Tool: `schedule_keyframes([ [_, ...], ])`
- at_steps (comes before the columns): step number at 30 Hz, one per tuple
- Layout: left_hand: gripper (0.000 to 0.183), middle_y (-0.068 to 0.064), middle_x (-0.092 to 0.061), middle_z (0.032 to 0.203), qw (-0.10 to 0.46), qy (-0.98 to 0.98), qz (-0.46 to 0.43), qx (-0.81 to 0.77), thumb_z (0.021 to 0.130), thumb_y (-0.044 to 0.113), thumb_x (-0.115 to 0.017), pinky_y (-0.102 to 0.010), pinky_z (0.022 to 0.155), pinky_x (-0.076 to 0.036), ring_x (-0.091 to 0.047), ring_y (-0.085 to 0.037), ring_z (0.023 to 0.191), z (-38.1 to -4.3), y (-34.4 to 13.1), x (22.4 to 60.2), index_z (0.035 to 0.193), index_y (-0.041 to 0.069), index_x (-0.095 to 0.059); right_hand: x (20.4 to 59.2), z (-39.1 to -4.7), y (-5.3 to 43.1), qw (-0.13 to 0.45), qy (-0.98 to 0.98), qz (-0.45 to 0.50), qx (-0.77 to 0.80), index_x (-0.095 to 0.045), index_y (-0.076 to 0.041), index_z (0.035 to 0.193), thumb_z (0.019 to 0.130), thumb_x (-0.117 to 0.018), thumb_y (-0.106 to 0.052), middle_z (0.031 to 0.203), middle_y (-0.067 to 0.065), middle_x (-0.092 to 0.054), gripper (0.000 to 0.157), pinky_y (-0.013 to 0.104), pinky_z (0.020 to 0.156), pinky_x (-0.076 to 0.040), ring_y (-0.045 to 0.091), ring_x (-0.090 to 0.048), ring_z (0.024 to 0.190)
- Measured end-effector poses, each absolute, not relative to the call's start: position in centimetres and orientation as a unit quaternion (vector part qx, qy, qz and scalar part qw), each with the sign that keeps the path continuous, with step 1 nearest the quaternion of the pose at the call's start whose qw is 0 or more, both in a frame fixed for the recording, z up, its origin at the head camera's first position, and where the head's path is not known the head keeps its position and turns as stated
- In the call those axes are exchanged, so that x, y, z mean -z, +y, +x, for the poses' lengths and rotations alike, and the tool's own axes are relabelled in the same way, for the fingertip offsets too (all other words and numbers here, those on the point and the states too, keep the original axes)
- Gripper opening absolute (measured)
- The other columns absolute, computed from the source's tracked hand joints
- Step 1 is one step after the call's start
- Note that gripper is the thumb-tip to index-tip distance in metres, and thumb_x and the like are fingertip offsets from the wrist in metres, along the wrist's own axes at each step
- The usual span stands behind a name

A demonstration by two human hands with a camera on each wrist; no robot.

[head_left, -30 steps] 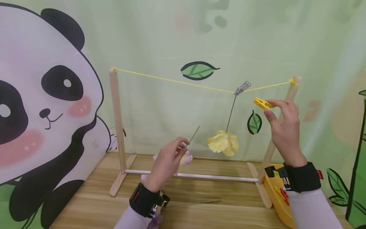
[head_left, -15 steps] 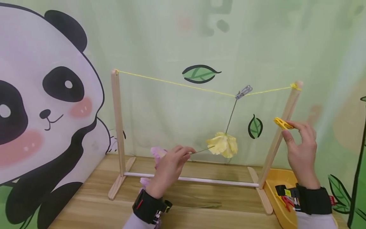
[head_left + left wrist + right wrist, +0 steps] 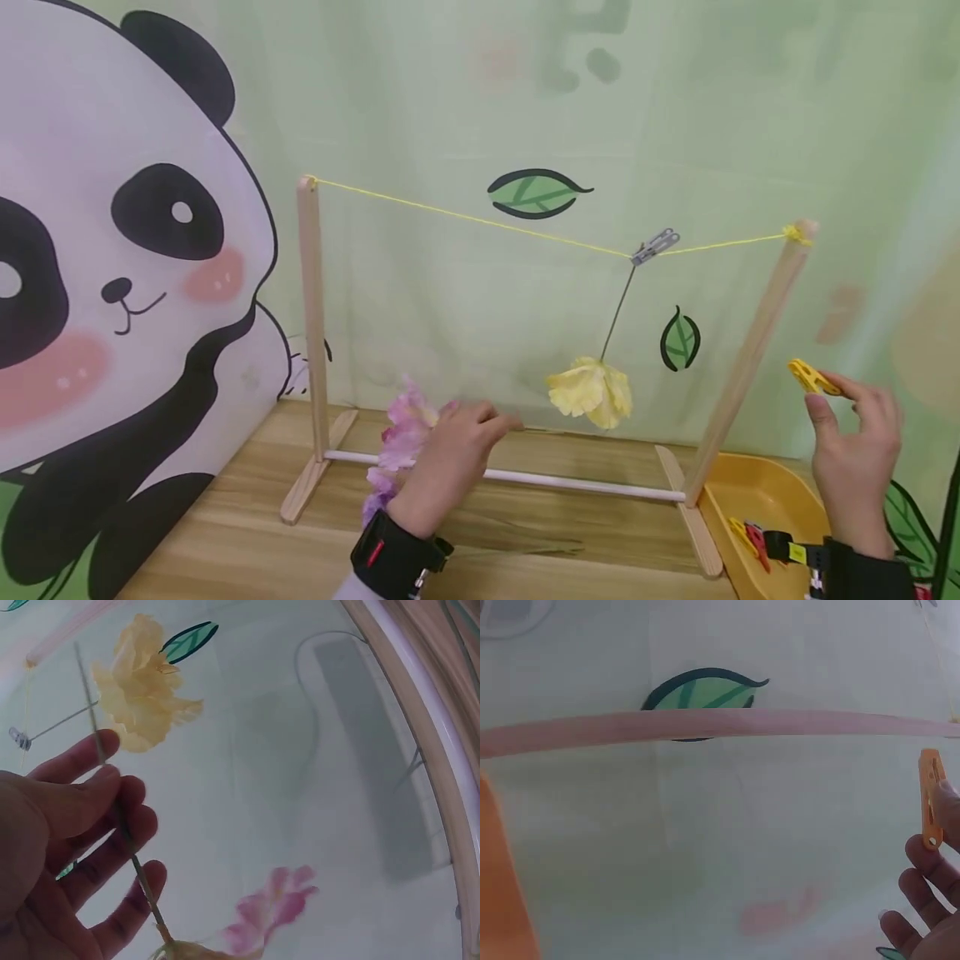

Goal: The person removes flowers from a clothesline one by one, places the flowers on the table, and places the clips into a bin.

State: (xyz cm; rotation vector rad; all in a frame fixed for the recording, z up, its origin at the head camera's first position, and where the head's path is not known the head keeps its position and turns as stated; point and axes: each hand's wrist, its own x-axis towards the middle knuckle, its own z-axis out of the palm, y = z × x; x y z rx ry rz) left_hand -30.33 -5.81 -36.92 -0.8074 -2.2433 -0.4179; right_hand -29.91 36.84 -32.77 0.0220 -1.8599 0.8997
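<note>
My left hand [image 3: 448,462] pinches the thin green stem [image 3: 144,883] of a pink artificial flower [image 3: 407,427]; its blossom shows left of the hand in the head view. A yellow clothespin [image 3: 813,377] is held between the thumb and fingers of my right hand [image 3: 858,458], right of the frame's right post. From the yellow string [image 3: 465,218] a yellow artificial flower [image 3: 588,392] hangs head down, its stem clipped by a grey clothespin [image 3: 655,247]. That flower is to the right of my left hand, apart from it.
The string spans two wooden posts [image 3: 311,317], joined low down by a white rod [image 3: 577,481]. A yellow tray [image 3: 772,479] with several clothespins [image 3: 753,542] stands at the right. Green stems [image 3: 536,547] lie on the table, and purple petals [image 3: 378,493] show beside my left wrist.
My right hand has moved right and down with the yellow clothespin, away from the string. The stem in my left hand has tipped from upward to sideways, and more pink blossom shows.
</note>
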Motion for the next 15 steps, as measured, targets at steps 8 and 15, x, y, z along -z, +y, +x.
schedule_keyframes([
  [8,0.051,0.002,-0.07,0.095,0.291,-0.905,-0.289,0.113,0.082,-0.019,-0.07,-0.036,0.076,-0.055,-0.068,-0.018,0.087,-29.1,-5.4,36.7,0.113,0.021,-0.079,33.7,-30.6,38.7,0.435,-0.834,-0.017,-0.338,-0.063,0.007,0.133,0.106,-0.059,-0.007,0.126,0.024,-0.052,0.032,0.048,0.099,-0.027,0.024,-0.039,0.114],
  [15,0.036,0.001,-0.072,0.091,0.274,-0.923,-0.261,0.07,0.083,-0.009,-0.073,-0.037,0.067,-0.055,-0.069,-0.019,0.081,-29.9,-5.1,38.3,0.1,0.021,-0.083,35.1,-30.8,41.0,0.349,-0.893,0.015,-0.282,-0.06,0.016,0.127,0.107,-0.057,-0.007,0.115,0.034,-0.047,0.03,0.056,0.084,-0.027,0.05,-0.041,0.105],
])
